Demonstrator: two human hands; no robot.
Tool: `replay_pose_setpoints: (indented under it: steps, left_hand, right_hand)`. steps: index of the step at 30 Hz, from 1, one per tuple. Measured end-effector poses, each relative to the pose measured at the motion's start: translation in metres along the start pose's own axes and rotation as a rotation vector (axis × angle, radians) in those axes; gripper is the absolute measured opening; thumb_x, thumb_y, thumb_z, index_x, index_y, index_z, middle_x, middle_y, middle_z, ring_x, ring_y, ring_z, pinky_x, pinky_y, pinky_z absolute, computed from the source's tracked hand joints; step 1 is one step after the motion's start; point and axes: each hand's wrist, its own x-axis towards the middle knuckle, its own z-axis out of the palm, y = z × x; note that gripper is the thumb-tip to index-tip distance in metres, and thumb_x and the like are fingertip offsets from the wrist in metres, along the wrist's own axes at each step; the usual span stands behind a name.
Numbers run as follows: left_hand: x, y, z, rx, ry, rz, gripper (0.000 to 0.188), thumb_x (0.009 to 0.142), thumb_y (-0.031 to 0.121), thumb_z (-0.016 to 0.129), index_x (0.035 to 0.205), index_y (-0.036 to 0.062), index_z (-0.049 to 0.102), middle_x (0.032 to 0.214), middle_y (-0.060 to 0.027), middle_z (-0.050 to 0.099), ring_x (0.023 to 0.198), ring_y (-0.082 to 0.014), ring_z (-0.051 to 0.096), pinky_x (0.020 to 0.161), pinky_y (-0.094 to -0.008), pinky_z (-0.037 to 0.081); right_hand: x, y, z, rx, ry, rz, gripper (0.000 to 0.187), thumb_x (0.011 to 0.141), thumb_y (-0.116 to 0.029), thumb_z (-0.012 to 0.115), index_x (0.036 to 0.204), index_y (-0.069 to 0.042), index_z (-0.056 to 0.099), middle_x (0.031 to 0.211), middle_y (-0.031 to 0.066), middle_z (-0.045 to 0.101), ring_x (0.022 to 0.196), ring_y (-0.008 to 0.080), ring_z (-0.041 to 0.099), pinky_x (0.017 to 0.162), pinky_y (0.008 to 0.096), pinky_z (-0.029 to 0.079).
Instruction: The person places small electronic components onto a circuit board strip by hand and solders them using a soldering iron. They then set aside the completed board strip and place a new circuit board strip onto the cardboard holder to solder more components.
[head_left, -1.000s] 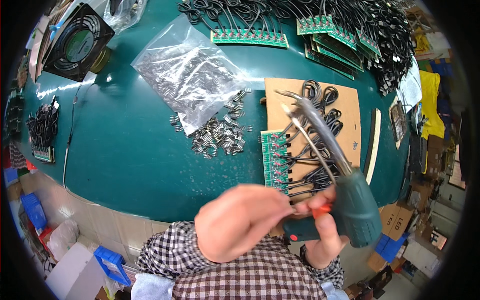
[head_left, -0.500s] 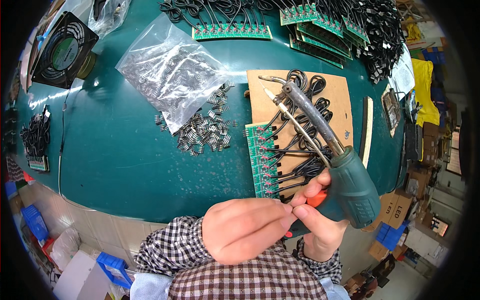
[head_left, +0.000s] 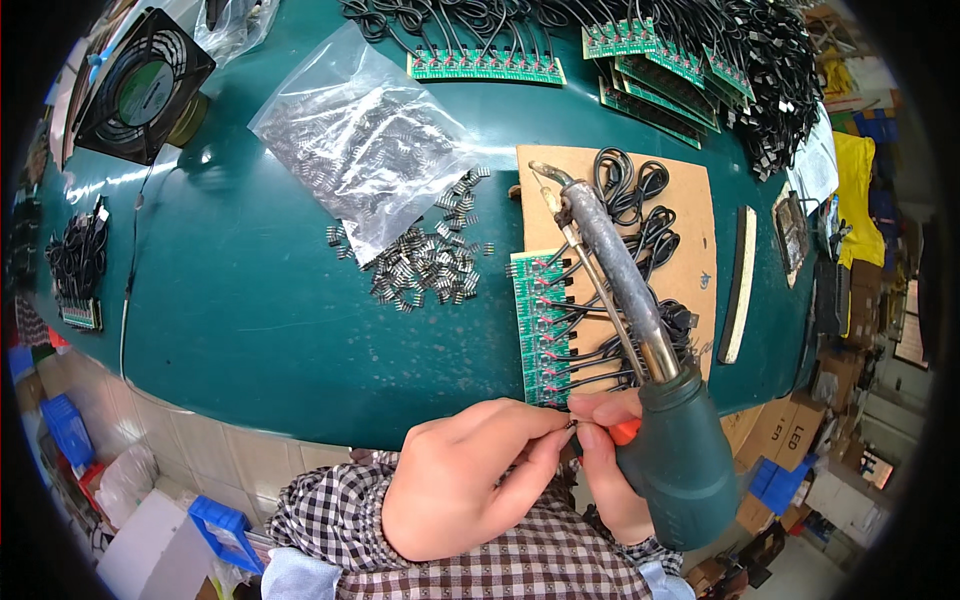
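Clock positions read from the joined fingertips, twelve pointing away from the wearer.

1. Left hand: thumb and forefinger pinching a small dark part; its kind is too small to tell.
2. Right hand: thumb and forefinger tips closed at the same part; remaining fingers hidden, apparently wrapped round the grip of a soldering gun, body at three to four o'clock. Orange trigger beside them; pressed or not, cannot tell.
3. Step in hand, as judged: fingertip handling of the part, gun held aside. Next move seems to call for a steady pinch and a level gun.
4. Metal barrel and feed tube: reaching toward twelve, blocking sight of some black cables; the likeliest obstruction.
5. Green circuit board: between eleven and twelve, just beyond the fingertips, along the left edge of a cardboard sheet.
6. Loose pin headers: heap, ten to eleven, at the mouth of a clear bag.
7. Stacked boards: between twelve and one, far side.
8. Fan: ten o'clock, well apart.
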Motion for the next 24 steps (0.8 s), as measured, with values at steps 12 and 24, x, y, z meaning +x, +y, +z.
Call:
replay_pose_setpoints:
  steps: [12,24]
  left_hand:
    - [0.036,-0.040,0.000,-0.120,0.401,-0.040,0.011,0.084,0.004,0.052,0.083,-0.0067,0.054,0.076,-0.0103,0.061,0.067,-0.0131,0.061,0.058,-0.0209,0.051]
    - [0.052,-0.046,0.000,-0.326,0.344,-0.161,0.008,0.084,0.003,0.052,0.082,-0.0041,0.055,0.073,-0.0082,0.060,0.060,-0.0097,0.058,0.053,-0.0198,0.049]
  right_hand:
    - [-0.019,-0.001,-0.001,0.489,0.318,0.238,0.046,0.075,-0.021,0.061,0.108,0.004,0.041,0.093,0.0135,0.049,0.088,0.0264,0.056,0.067,0.0335,0.054]
    - [-0.053,0.031,-0.004,0.470,0.271,0.216,0.049,0.080,-0.036,0.051,0.103,0.006,0.042,0.088,0.0138,0.048,0.085,0.0249,0.054,0.065,0.0337,0.055]
